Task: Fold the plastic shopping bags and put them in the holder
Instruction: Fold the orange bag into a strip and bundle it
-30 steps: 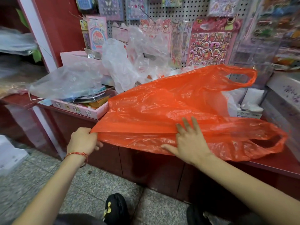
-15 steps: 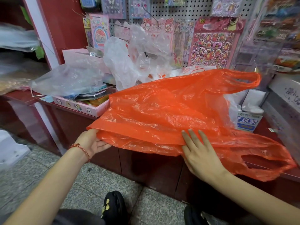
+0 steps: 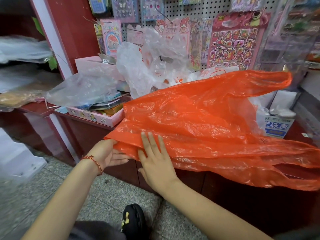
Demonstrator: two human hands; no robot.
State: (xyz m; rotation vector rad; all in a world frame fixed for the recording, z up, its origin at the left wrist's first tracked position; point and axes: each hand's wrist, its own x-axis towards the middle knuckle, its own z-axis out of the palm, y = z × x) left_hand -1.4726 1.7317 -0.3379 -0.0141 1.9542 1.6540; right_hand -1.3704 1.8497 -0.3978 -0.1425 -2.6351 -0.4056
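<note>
The step in hand seems to be the flattening of the orange bag point(image 3: 199, 129) for a lengthwise fold, and the folding itself looks hardly begun. The right hand point(image 3: 155, 160) is released, its fingers straight and together, and it lies flat on the near left end of the bag. The left hand point(image 3: 107, 155) is just beside it, at the bag's corner, palm turned up with the fingers under the plastic. I cannot tell if its thumb pinches the corner or only touches it. From the right hand the bag spreads away beyond the fingertips and far to that hand's right. There the two handles lie, one raised at the back and one hanging over the front of the counter point(image 3: 83, 134). To do this step well, I think the left hand should keep the corner fixed while the right hand slides along the plastic toward the handles, so that it pushes out the air. The bag is still puffed and much wrinkled. The plastic is thin and slippery, so the pressure should be light and even, or the layers will shift. The near edge overhangs the counter and may slip down. Beyond the left hand stands a pink tray point(image 3: 97, 116), and behind it a heap of clear bags point(image 3: 152, 66) waits. I cannot say which thing is the holder.
</note>
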